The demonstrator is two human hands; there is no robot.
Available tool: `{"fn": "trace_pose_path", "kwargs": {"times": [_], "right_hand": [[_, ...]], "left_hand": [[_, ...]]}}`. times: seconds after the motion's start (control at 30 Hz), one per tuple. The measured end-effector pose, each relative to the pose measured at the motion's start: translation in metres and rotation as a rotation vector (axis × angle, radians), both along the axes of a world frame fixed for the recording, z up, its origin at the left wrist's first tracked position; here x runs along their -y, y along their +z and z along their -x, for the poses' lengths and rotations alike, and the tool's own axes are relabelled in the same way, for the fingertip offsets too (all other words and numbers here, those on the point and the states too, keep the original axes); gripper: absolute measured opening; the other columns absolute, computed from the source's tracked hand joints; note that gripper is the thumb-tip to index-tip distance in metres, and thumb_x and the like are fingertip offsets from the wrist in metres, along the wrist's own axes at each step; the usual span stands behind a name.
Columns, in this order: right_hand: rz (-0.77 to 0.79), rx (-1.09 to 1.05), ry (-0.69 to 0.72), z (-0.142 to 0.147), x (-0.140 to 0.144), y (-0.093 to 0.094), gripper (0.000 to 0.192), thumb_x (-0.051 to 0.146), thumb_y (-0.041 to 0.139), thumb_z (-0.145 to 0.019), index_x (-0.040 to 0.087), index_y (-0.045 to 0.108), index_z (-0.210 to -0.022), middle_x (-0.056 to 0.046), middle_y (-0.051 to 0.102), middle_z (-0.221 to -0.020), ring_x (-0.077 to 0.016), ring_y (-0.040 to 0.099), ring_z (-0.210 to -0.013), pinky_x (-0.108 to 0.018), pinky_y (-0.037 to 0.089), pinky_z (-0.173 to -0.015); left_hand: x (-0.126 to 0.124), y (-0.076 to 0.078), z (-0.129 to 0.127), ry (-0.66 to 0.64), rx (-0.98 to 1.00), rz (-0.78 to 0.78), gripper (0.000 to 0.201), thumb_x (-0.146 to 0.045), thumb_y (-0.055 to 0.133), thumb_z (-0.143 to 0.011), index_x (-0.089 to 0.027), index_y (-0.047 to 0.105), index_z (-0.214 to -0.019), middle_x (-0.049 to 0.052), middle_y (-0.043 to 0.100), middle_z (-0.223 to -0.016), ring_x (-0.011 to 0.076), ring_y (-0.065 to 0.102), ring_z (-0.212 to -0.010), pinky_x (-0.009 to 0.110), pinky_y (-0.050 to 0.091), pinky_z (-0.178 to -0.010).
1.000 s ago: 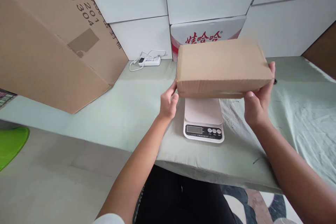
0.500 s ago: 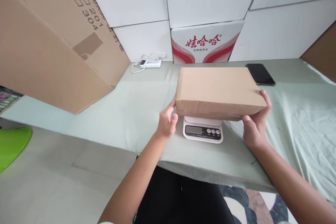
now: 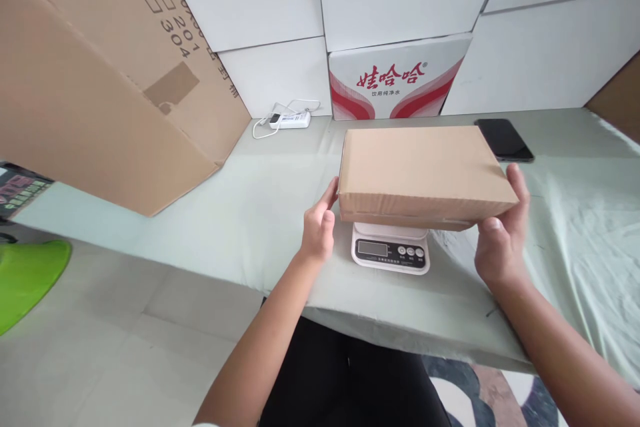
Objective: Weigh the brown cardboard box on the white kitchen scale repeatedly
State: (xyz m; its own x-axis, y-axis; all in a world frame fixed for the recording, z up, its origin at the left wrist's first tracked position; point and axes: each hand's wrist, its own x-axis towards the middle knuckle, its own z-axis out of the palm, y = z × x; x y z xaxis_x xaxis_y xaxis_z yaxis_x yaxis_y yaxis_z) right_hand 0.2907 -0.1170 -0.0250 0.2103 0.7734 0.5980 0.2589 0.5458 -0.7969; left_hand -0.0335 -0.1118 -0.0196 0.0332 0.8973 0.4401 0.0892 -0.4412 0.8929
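Flat brown cardboard box point(image 3: 423, 173) sits on small white digital scale point(image 3: 391, 250) on the table w/ pale green cloth point(image 3: 250, 213). We clamp its short ends, left hand point(image 3: 318, 232) & right hand point(image 3: 500, 240). Looks light, stiff; best held at ends.

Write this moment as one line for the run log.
left hand: on box end | right hand: grips other end | cardboard box: over scale | phone: behind

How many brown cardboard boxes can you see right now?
2. A flat brown box sits over the scale, with the left hand and right hand at its ends. A large tilted carton leans at far left. Others may be out of view.
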Motion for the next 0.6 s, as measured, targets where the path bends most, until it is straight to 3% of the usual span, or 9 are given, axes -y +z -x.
{"fn": "trace_pose_path", "kwargs": {"times": [0.1, 0.2, 0.4, 0.5, 0.6], "right_hand": [[0.018, -0.016, 0.065, 0.006, 0.005, 0.004, 0.086, 0.072, 0.070, -0.092, 0.053, 0.041, -0.171, 0.001, 0.048, -0.178, -0.0424, 0.036, -0.172, -0.081, 0.018, -0.142], [0.021, -0.003, 0.131, 0.007, 0.000, 0.017, 0.091, 0.072, 0.074, -0.089, 0.057, 0.037, -0.171, 0.005, 0.043, -0.181, -0.0420, 0.034, -0.173, -0.079, 0.019, -0.143], [-0.172, 0.180, 0.210, -0.005, -0.064, 0.048, 0.110, 0.088, 0.075, -0.079, 0.058, 0.026, -0.173, 0.007, 0.036, -0.183, -0.0429, 0.028, -0.175, -0.074, 0.018, -0.145], [-0.137, 0.169, 0.138, -0.005, -0.103, 0.043, 0.123, 0.091, 0.074, -0.076, 0.043, 0.023, -0.176, -0.001, 0.031, -0.186, -0.0413, 0.017, -0.179, -0.065, 0.008, -0.148], [-0.014, 0.097, 0.092, 0.001, -0.125, 0.026, 0.131, 0.090, 0.075, -0.074, 0.028, 0.020, -0.176, -0.012, 0.030, -0.186, -0.0410, 0.016, -0.179, -0.061, 0.003, -0.149]], "left_hand": [[0.002, 0.004, -0.004, -0.057, -0.009, -0.018, 0.083, -0.080, 0.039, -0.106, -0.024, 0.063, -0.162, 0.013, 0.068, -0.165, 0.0376, 0.062, -0.157, 0.052, 0.052, -0.131], [-0.004, 0.014, -0.005, -0.028, 0.029, -0.046, 0.081, -0.081, 0.039, -0.106, -0.023, 0.071, -0.153, 0.013, 0.075, -0.156, 0.0369, 0.065, -0.154, 0.049, 0.053, -0.129], [-0.060, 0.042, -0.011, 0.011, 0.065, -0.032, 0.089, -0.090, 0.037, -0.101, -0.023, 0.074, -0.147, 0.013, 0.079, -0.149, 0.0353, 0.066, -0.152, 0.045, 0.056, -0.122], [-0.094, 0.038, -0.017, 0.000, 0.076, 0.039, 0.089, -0.091, 0.042, -0.098, -0.022, 0.075, -0.144, 0.013, 0.076, -0.154, 0.0351, 0.063, -0.155, 0.046, 0.053, -0.127], [-0.115, 0.022, -0.023, -0.001, 0.105, 0.102, 0.089, -0.091, 0.045, -0.098, -0.021, 0.075, -0.143, 0.015, 0.073, -0.157, 0.0353, 0.059, -0.160, 0.049, 0.047, -0.133]]}}
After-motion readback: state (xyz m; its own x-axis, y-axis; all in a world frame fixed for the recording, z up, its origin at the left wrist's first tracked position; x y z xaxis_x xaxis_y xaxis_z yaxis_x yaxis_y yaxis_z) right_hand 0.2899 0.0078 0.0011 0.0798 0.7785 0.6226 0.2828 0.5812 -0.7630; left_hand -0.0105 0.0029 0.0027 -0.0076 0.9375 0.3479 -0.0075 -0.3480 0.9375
